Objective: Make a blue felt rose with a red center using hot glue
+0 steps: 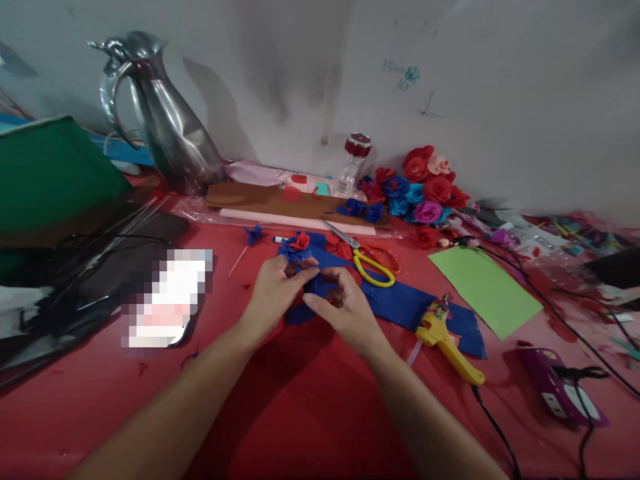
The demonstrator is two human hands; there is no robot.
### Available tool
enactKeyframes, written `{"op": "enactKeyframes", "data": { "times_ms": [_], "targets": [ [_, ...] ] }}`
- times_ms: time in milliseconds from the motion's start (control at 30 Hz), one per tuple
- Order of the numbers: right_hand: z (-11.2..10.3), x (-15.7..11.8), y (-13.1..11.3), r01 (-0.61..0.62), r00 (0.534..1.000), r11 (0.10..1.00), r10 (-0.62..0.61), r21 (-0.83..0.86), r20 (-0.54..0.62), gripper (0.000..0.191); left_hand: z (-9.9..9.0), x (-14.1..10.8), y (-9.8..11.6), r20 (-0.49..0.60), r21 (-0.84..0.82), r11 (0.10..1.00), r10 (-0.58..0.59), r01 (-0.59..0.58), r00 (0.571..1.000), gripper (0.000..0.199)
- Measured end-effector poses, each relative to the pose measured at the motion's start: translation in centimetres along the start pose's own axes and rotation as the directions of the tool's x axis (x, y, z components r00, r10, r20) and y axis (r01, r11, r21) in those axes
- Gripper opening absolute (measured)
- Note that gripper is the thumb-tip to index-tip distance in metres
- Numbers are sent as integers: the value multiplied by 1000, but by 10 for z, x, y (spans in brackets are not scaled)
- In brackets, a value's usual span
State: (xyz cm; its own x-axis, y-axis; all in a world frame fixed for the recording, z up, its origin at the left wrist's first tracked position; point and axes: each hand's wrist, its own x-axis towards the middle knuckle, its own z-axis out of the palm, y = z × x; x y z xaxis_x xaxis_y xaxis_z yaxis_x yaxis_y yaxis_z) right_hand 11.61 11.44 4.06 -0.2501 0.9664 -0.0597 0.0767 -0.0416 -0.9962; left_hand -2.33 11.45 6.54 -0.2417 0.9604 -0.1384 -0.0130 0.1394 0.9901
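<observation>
My left hand pinches a small dark blue paper piece, mostly hidden by the fingers. From the other side my right hand curls round, its thumb and fingertips against the same piece. Just beyond my left fingers lies a blue paper flower with a red centre. Beneath and right of the hands runs a strip of blue paper. Scissors with yellow and orange handles lie behind my right hand. A yellow glue gun rests on the strip's right end.
On the red table lie a phone with a blurred screen, green paper and a purple corded box. Toward the wall stand a steel jug, a glass bottle and several paper flowers. Black cables cross the right side.
</observation>
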Motion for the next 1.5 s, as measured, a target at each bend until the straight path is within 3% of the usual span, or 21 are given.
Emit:
{"op": "enactKeyframes", "data": {
  "times_ms": [133,233,300,467,867,1067,1300,1400,1500],
  "targets": [
    [-1,1,2,19,1000,1000,-19,10,-12,20,1,-2,-2,23,-25,1000,-15,16,1000,26],
    [-3,4,1,9,999,996,-5,85,-49,21,3,-2,-5,121,-125,991,-36,51,992,37],
    [-4,5,0,9,997,995,-1,99,-81,22,3,-2,-6,161,-125,990,-45,65,986,32],
    [-7,5,-2,-5,993,992,20,125,-118,25,3,-3,-4,123,-134,991,10,7,992,18],
    [-6,3,-3,7,989,993,10,114,-146,28,1,-3,1,78,-176,984,-9,22,997,16],
    [-11,8,-3,66,948,987,-17,144,-319,27,-3,-1,3,-4,-187,982,8,-8,1000,18],
    [-8,3,-2,75,979,997,-72,7,-189,25,3,-3,2,127,-170,985,-18,40,992,20],
    [-11,6,0,79,963,996,-68,35,-262,24,0,-2,2,44,-128,992,8,-2,999,15],
    [-15,9,1,110,916,994,-109,-19,-386,24,-2,-2,4,7,-96,995,6,-5,1000,15]
  ]
}}
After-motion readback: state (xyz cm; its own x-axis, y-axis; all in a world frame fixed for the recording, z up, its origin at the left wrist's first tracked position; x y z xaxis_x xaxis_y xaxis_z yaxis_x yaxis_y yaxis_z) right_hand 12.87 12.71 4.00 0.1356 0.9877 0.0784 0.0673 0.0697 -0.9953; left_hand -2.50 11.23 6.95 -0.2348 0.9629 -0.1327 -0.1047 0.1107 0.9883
